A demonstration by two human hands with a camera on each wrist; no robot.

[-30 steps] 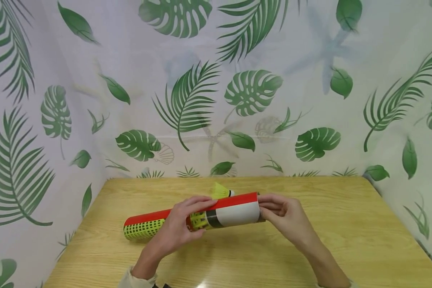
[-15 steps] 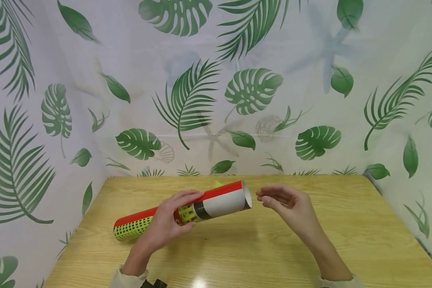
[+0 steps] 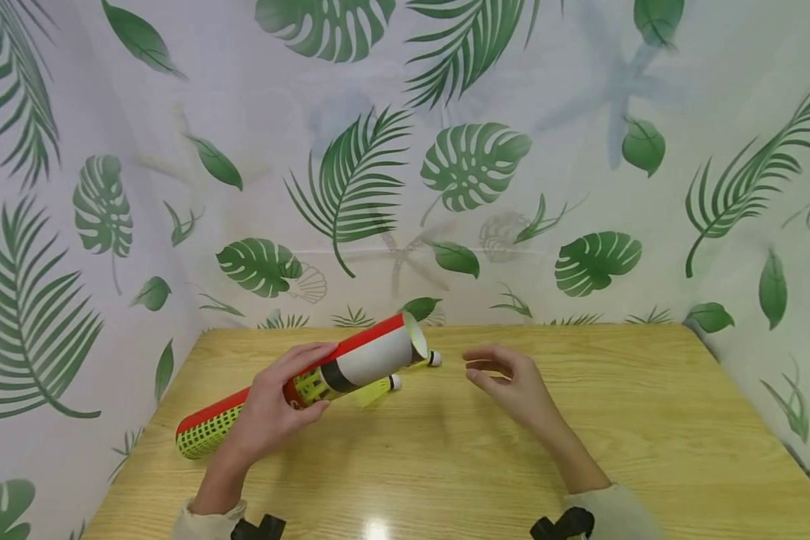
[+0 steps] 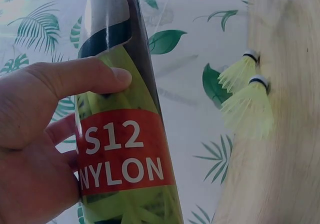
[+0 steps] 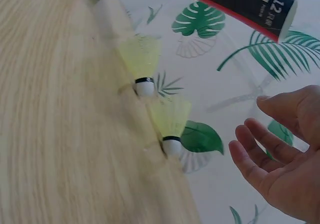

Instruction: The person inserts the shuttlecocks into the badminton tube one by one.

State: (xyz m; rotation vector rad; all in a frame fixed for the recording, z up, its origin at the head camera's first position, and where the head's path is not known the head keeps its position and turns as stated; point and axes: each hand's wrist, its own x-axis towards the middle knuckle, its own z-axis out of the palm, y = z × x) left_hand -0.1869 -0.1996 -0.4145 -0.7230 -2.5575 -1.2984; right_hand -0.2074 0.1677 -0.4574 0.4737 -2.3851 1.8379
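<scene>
Pale cloth [image 3: 540,71] printed with green leaves hangs behind a light wood-grain tabletop [image 3: 614,420]. Above it, the person's left hand [image 3: 270,412] grips a long, glossy cylindrical tube [image 3: 371,360] in red, white, black and yellow-green, thumb and fingers wrapped around its middle; its uncapped end tilts up to the right. Two yellow shuttlecocks with white bases lie on the wood: the nearer shuttlecock [image 3: 378,391] just below the tube's raised end, the farther shuttlecock [image 3: 435,358] just beyond the rim. Near them, apart from both, the right hand [image 3: 509,382] hovers with loosely bent fingers and a gap to the thumb, holding nothing. How full the tube is cannot be told. The step in hand seems to be moving shuttlecocks between tube and tabletop; loading one would call for steadying the mouth and pinching a white base.
</scene>
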